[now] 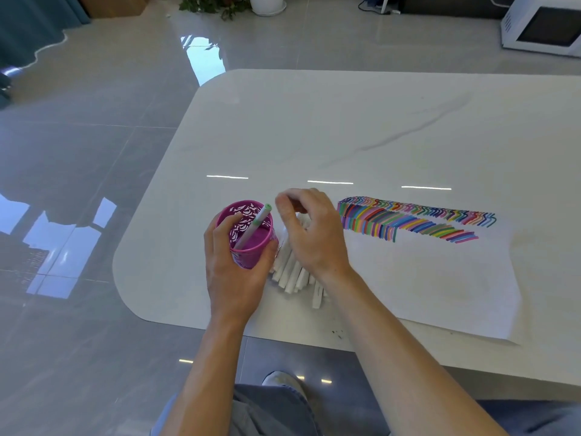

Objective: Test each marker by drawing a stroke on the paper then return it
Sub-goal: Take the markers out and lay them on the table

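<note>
Blue denim trousers [267, 413] and one pale shoe [283, 380] fill the bottom of the frame, where a seated person's two bare forearms reach up to a glossy white table [314, 127] with grey marble veining and rounded corners. At lower centre, the left hand [234, 272] wraps its curled fingers and thumb around a single round magenta pen cup [251, 250], whose metal wall is cut through with a lacy pattern. One marker [256, 225], grey-white in the barrel with a green cap, leans inside the cup, cap end up. Just to the right, the right hand [311, 231] hovers with its fingers curled over a loose heap of white markers [292, 273] lying on the table; whether it pinches anything cannot be told, and the barrels overlap too much to count. One large white sheet of paper [424, 278] lies flat at centre right, carrying several slanting bands of short multicoloured strokes [408, 218], some straight and some zigzag. Polished grey floor tiles [78, 152] mirror windows at left. One white microwave [544, 26] sits at upper right, and one white plant pot [267, 3] at top centre.
</note>
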